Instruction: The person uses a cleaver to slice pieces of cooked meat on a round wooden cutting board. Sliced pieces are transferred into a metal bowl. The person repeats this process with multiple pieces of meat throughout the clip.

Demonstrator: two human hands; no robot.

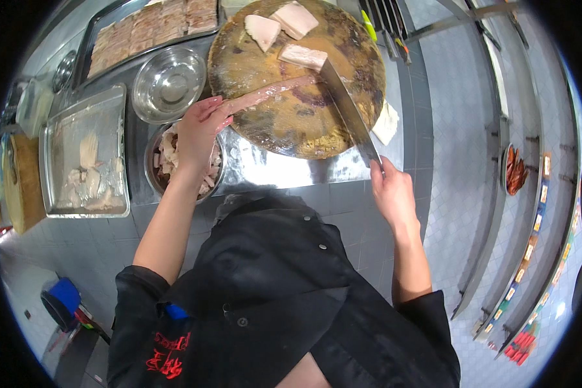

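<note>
My left hand (201, 123) grips one end of a long pinkish strip of meat (271, 91), which stretches rightward over a round wooden chopping block (291, 123). In my right hand (393, 191) is the handle of a cleaver (349, 114). The blade slants across the right side of the block, and its far end reaches the strip's far end and a pale slab of meat (303, 56). Two more pale pieces, a pointed one (263, 31) and a squarish one (296, 19), lie farther back on the block. Below my left hand stands a bowl of cut meat pieces (167, 155), partly hidden by my wrist.
A steel bowl (169, 85) sits left of the block, beside a shallow metal tray (85, 150) with pale scraps. Behind them is a dark tray (150, 44) of meat slabs. Knives (385, 24) stand at the back right. A whitish cloth (386, 123) lies by the block's right edge.
</note>
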